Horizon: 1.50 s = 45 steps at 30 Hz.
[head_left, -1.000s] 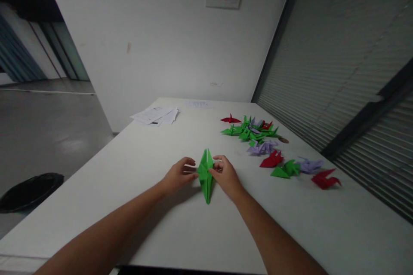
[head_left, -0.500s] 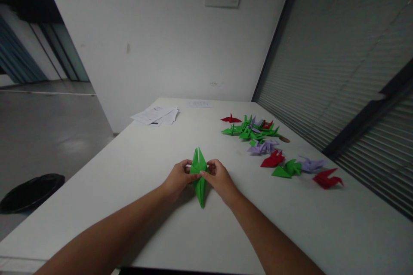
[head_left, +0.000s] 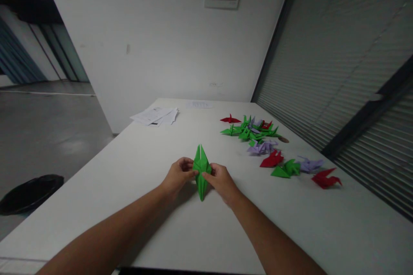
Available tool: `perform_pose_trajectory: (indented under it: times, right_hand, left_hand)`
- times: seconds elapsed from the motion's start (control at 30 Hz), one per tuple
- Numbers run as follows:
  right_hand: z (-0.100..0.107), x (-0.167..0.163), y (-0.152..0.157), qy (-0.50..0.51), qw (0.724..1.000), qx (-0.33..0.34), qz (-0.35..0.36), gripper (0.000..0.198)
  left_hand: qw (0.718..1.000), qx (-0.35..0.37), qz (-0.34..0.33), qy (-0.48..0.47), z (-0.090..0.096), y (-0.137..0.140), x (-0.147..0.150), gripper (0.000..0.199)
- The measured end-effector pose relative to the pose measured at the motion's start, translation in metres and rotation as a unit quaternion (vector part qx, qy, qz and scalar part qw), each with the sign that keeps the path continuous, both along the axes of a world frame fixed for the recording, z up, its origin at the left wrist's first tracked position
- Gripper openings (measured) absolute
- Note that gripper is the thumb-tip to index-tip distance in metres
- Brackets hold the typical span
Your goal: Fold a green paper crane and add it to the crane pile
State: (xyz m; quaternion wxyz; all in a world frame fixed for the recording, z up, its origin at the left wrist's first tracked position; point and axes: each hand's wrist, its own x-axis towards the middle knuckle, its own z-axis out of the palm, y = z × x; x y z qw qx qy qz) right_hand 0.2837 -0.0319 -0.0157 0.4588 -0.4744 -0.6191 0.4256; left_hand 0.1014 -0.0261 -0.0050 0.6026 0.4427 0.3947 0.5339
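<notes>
A green folded paper (head_left: 201, 174), shaped like a long diamond with a slit down its far half, is held between my two hands over the white table (head_left: 155, 232). My left hand (head_left: 179, 174) pinches its left edge, thumb on the face and fingers curled behind. On the other side my right hand (head_left: 220, 178) grips the right edge, its thumb tip lying near the middle of the paper. One point of the paper faces me and the two slit points face the wall. The fingertips behind the paper are partly hidden.
Several green, purple and red paper cranes lie in a pile (head_left: 253, 131) at the back right. Nearer stand a green crane (head_left: 287, 169) and a red crane (head_left: 326, 178). Printed sheets (head_left: 155, 116) rest at the back left. A black bin (head_left: 32, 193) stands left of the table.
The green paper has tilted and turned slightly, its near point drawing up away from me. My left thumb has slid toward the paper's left edge. Both hands still hold it.
</notes>
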Motion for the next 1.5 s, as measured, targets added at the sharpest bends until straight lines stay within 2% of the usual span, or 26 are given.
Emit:
perform_pose_trajectory:
  times: [0.07,0.13,0.2,0.27,0.37,0.47,0.63,0.77,0.87,0.97,1.07,1.13,1.23,1.4,1.5]
  right_hand:
    - [0.007,0.006,-0.003,-0.075,0.992,0.078,-0.057,0.011]
    - [0.015,0.013,-0.006,-0.145,0.970,0.159,-0.115,0.008]
    - [0.021,0.017,-0.009,-0.203,0.940,0.235,-0.144,0.011]
    - [0.023,0.018,-0.012,-0.264,0.909,0.293,-0.137,0.013]
    - [0.022,0.013,-0.014,-0.346,0.879,0.315,-0.093,0.017]
    - [0.019,0.007,-0.015,-0.383,0.874,0.293,-0.051,0.020]
    - [0.019,0.001,-0.020,-0.349,0.894,0.278,0.028,0.037]
    - [0.021,-0.001,-0.024,-0.325,0.900,0.267,0.111,0.031]
    - [0.022,-0.001,-0.023,-0.276,0.916,0.248,0.151,0.033]
    - [0.021,0.000,-0.020,-0.204,0.941,0.234,0.136,0.033]
    - [0.017,0.001,-0.016,-0.162,0.962,0.209,0.069,0.022]
    - [0.012,0.001,-0.013,-0.134,0.976,0.173,0.001,0.016]
    - [0.005,0.001,-0.008,-0.065,0.992,0.091,-0.055,0.026]
    - [0.000,0.002,0.000,0.057,0.997,-0.049,0.010,0.040]
    - [0.001,0.003,0.001,0.082,0.993,-0.081,0.017,0.045]
  left_hand:
    - [0.998,0.034,0.042,0.009,0.000,0.001,-0.001,0.041]
    - [0.999,0.035,0.037,0.008,0.002,0.001,-0.002,0.036]
    - [0.999,0.001,-0.028,-0.022,0.006,-0.003,-0.001,0.033]
    - [0.991,-0.034,-0.108,-0.065,0.010,-0.009,0.000,0.041]
    - [0.974,-0.045,-0.191,-0.114,0.014,-0.015,0.004,0.057]
    - [0.970,-0.050,-0.207,-0.122,0.013,-0.017,0.005,0.058]
    - [0.983,-0.069,-0.129,-0.108,0.007,-0.011,0.005,0.053]
    - [0.991,-0.073,-0.078,-0.086,0.003,-0.007,0.003,0.047]
    - [0.993,-0.074,-0.050,-0.071,0.001,-0.005,0.002,0.045]
    - [0.996,-0.063,-0.042,-0.050,0.000,-0.004,0.001,0.042]
    - [0.997,-0.053,-0.048,-0.031,-0.002,-0.003,0.001,0.040]
    - [0.997,-0.053,-0.048,-0.018,-0.003,-0.002,0.000,0.038]
    - [0.997,-0.056,-0.054,-0.004,-0.003,-0.003,-0.001,0.036]
    - [0.994,-0.065,-0.092,-0.007,-0.003,-0.005,0.001,0.043]
    - [0.994,-0.051,-0.093,0.011,-0.006,-0.003,0.002,0.052]
